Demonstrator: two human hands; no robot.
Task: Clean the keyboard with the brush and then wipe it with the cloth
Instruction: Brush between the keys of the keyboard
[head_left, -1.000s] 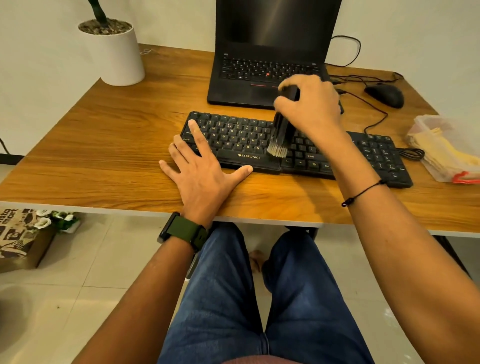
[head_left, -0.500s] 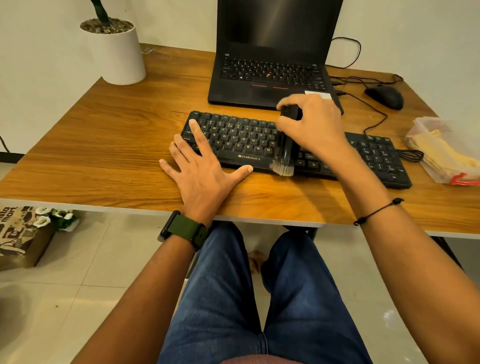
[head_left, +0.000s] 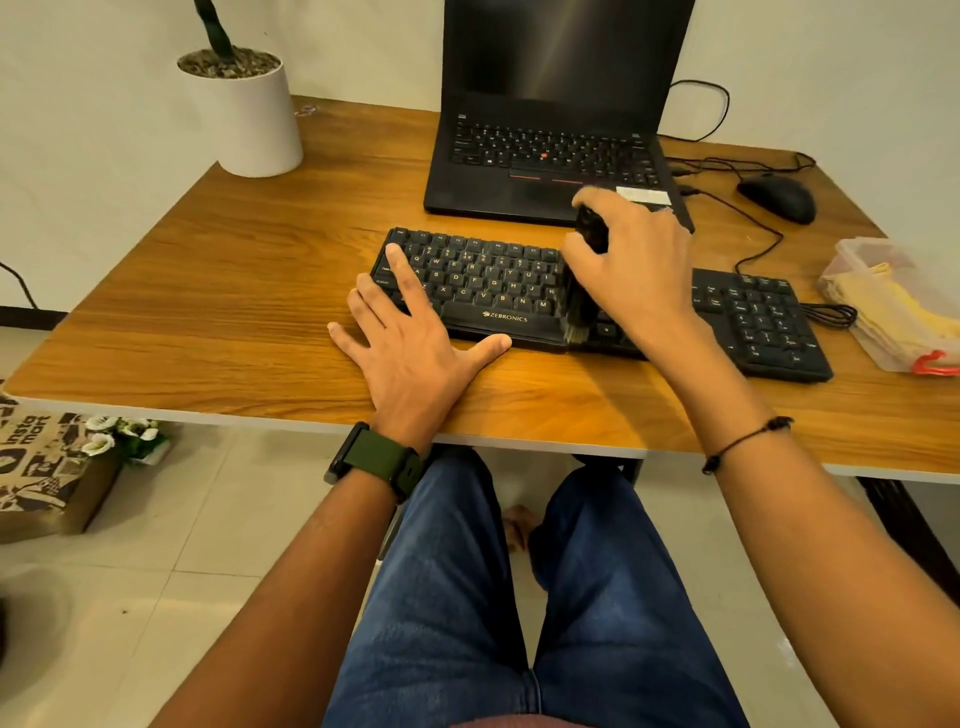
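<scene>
Right hand (head_left: 636, 265) grip clamped round black-handled pale-bristled brush (head_left: 579, 312); left hand (head_left: 410, 343) flat, fingers spread, steadying black plastic keyboard (head_left: 483, 283). Risk: bristles overshoot near edge, flick dust onto wooden desk (head_left: 208, 291).

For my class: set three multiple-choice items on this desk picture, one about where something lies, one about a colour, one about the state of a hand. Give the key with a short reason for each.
1. Where does the mouse lie?
A. right of the laptop
B. beside the plant pot
C. on the keyboard

2. What colour is the watch strap?
A. red
B. green
C. white

3. What is the right hand doing?
A. lying flat on the table
B. typing on the laptop
C. holding the brush in its grip

Key: 1 A, the mouse sits on the table to the laptop's right. 2 B, the strap is dark green. 3 C, its fingers curl round the brush handle, bristles at the near edge of the keyboard.
</scene>
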